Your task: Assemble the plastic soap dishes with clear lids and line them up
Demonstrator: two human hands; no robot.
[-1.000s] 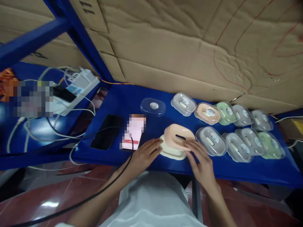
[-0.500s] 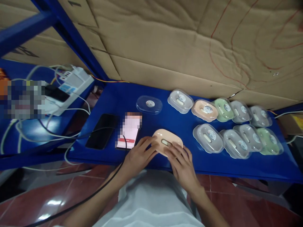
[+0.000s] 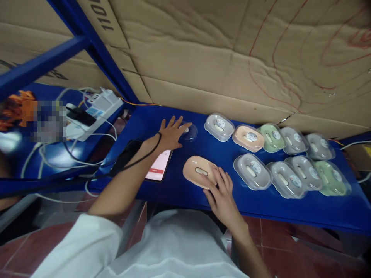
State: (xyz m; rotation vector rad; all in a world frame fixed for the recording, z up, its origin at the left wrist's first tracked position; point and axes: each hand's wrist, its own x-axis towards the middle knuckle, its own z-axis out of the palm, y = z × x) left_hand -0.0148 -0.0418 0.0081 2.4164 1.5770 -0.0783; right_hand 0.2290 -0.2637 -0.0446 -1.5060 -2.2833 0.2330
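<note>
A peach oval dish [image 3: 193, 168] with a pale oblong slot in its middle lies on the blue table. My right hand [image 3: 220, 190] rests on its right end, fingers spread over the rim. Stretched out with fingers apart, my left hand [image 3: 173, 134] is over the left part of a clear oval lid [image 3: 191, 133] behind the dish; whether the fingertips touch it is unclear. Under my left forearm lies a phone with a lit screen [image 3: 156, 168], partly hidden.
Several lidded dishes, grey [image 3: 252, 172], peach [image 3: 248, 138] and green [image 3: 271, 138], stand in two rows at the right. A dark phone [image 3: 127, 156], a white power strip [image 3: 108, 110] and tangled cables lie left. Cardboard [image 3: 197, 58] rises behind.
My left hand has left the peach dish and moved up and left to the clear lid, its fingers now spread. My right hand stays at the dish. The camera view has shifted slightly.
</note>
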